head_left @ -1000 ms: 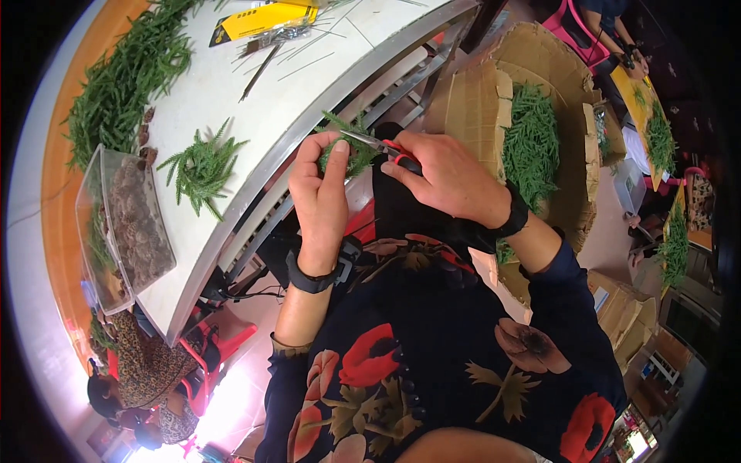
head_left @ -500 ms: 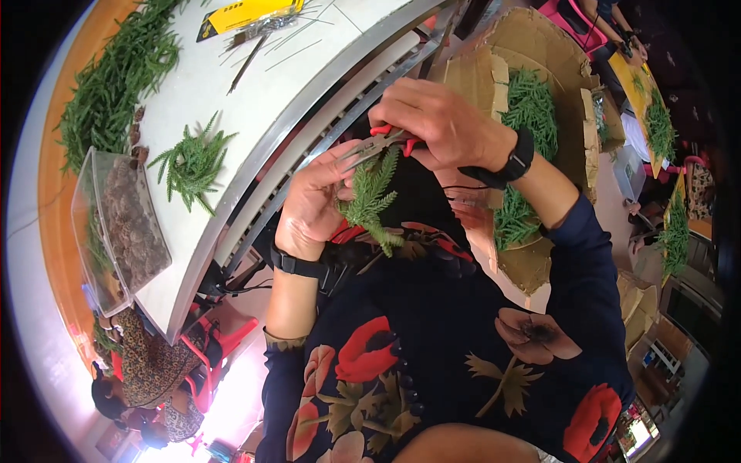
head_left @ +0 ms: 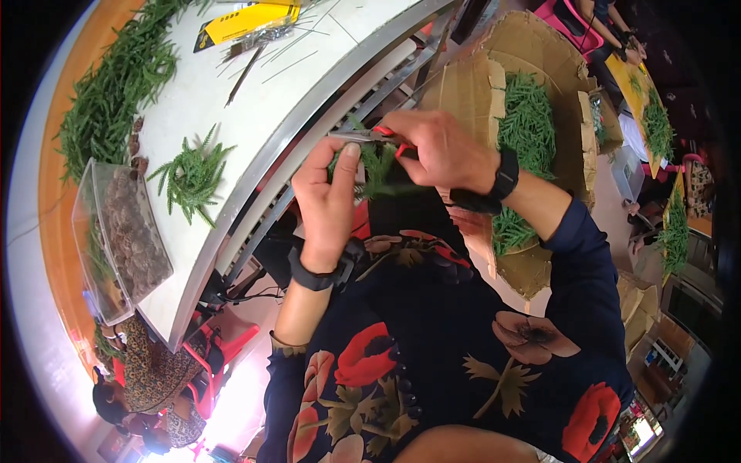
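My right hand (head_left: 436,147) is closed round the red handles of a pair of pliers (head_left: 361,136), whose metal jaws point left. My left hand (head_left: 328,181) pinches a green artificial sprig (head_left: 374,170), its thumb and forefinger right beside the jaws. Part of the sprig is hidden behind the fingers and the pliers, and its edge is blurred. What lies between the jaws is too small to tell. On the white table to the left lies a round wreath of green sprigs (head_left: 193,176).
A clear plastic box (head_left: 127,231) of pine cones stands at the table's left end, below a heap of greenery (head_left: 116,89). Thin wires and a yellow packet (head_left: 251,23) lie at the far side. To my right is a cardboard box (head_left: 575,116) of green sprigs. Other people sit nearby.
My left hand has turned and moved slightly right, its thumb now up against the pliers. The sprig has swung upward from hanging down. My right hand has shifted a little with the pliers.
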The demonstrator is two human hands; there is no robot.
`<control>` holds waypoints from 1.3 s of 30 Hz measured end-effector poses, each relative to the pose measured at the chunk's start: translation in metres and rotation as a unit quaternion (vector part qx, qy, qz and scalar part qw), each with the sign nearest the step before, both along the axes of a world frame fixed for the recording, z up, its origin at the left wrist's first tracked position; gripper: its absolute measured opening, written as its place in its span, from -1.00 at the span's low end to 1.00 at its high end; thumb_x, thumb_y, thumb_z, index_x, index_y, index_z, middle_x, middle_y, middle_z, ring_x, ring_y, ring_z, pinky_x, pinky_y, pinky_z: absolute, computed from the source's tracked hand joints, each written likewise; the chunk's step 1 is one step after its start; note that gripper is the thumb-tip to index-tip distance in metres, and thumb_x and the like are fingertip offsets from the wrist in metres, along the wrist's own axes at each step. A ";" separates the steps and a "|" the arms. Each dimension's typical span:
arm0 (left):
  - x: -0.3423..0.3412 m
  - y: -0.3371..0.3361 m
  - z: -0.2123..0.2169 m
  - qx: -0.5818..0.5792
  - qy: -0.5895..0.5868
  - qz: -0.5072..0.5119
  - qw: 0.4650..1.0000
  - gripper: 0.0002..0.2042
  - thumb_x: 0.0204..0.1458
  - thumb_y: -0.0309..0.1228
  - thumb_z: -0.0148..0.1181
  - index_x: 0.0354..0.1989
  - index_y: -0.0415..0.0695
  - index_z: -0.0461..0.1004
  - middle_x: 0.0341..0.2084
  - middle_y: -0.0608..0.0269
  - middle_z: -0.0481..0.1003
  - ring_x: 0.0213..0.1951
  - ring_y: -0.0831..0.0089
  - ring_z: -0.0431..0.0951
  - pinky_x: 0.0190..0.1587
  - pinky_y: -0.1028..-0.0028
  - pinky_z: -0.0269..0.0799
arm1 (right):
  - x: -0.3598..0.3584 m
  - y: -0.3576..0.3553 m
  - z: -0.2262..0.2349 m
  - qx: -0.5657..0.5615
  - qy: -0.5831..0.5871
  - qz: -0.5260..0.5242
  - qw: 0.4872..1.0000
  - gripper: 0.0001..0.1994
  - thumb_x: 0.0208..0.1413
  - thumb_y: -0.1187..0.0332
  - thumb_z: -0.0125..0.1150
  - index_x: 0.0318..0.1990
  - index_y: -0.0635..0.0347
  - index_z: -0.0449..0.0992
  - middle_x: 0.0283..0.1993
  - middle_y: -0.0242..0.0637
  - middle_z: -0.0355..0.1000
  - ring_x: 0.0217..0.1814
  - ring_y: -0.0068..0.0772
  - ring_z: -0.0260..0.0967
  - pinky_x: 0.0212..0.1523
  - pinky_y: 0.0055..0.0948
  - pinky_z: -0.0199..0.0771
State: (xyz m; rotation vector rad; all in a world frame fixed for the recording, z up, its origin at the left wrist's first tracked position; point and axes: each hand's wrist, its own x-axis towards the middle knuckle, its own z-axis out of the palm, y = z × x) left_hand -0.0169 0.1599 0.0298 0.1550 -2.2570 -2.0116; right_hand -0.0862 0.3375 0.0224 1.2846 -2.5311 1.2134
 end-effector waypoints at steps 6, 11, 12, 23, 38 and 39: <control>-0.004 -0.002 -0.006 -0.070 0.045 0.005 0.997 -0.85 0.09 -0.50 0.10 -0.18 -0.23 0.49 -0.51 0.48 0.44 -0.55 0.75 0.29 -0.50 0.71 0.12 | 0.005 0.006 0.003 0.031 -0.049 -0.032 0.998 -0.67 -0.35 0.53 0.24 -0.28 0.21 0.40 -0.44 -0.20 0.31 -0.41 -0.06 0.31 -0.44 -0.25 0.29; -0.015 -0.015 0.011 0.357 -0.250 -0.160 0.886 -0.83 0.10 -0.50 0.05 -0.18 -0.25 0.49 -0.51 0.48 0.43 -0.53 0.76 0.31 -0.48 0.72 0.13 | -0.029 0.013 0.020 -0.019 0.160 0.051 0.986 -0.68 -0.32 0.52 0.23 -0.27 0.22 0.40 -0.44 -0.20 0.30 -0.42 -0.08 0.31 -0.43 -0.26 0.28; -0.014 -0.012 0.014 0.362 -0.297 -0.128 0.874 -0.82 0.10 -0.50 0.03 -0.17 -0.25 0.49 -0.52 0.49 0.41 -0.53 0.77 0.30 -0.48 0.72 0.13 | -0.031 0.013 0.023 -0.008 0.179 0.070 0.981 -0.67 -0.31 0.52 0.22 -0.26 0.22 0.41 -0.42 -0.21 0.32 -0.41 -0.08 0.31 -0.43 -0.27 0.29; -0.031 0.038 0.002 0.092 -0.012 -0.047 0.995 -0.88 0.09 -0.51 0.06 -0.25 -0.23 0.49 -0.48 0.39 0.47 -0.52 0.67 0.37 -0.45 0.62 0.25 | 0.010 0.028 0.009 -0.012 -0.183 -0.114 0.976 -0.86 -0.02 0.45 0.14 -0.27 0.24 0.43 -0.54 -0.31 0.32 -0.51 -0.35 0.31 -0.49 -0.42 0.26; -0.024 0.012 0.006 0.065 -0.019 0.005 0.998 -0.89 0.10 -0.46 0.16 -0.28 -0.24 0.52 -0.54 0.40 0.45 -0.45 0.72 0.36 -0.39 0.62 0.28 | -0.087 0.041 0.012 0.032 -0.110 -0.248 0.962 -0.75 0.17 0.22 0.08 -0.39 0.23 0.44 -0.54 -0.40 0.36 -0.48 -0.55 0.25 -0.40 -0.47 0.26; -0.020 0.003 0.010 0.097 -0.008 0.027 0.995 -0.89 0.10 -0.46 0.16 -0.28 -0.24 0.52 -0.52 0.42 0.45 -0.45 0.72 0.36 -0.39 0.65 0.26 | -0.099 0.031 0.021 0.030 -0.105 -0.246 0.963 -0.75 0.17 0.22 0.08 -0.39 0.23 0.44 -0.54 -0.40 0.36 -0.48 -0.55 0.25 -0.40 -0.47 0.26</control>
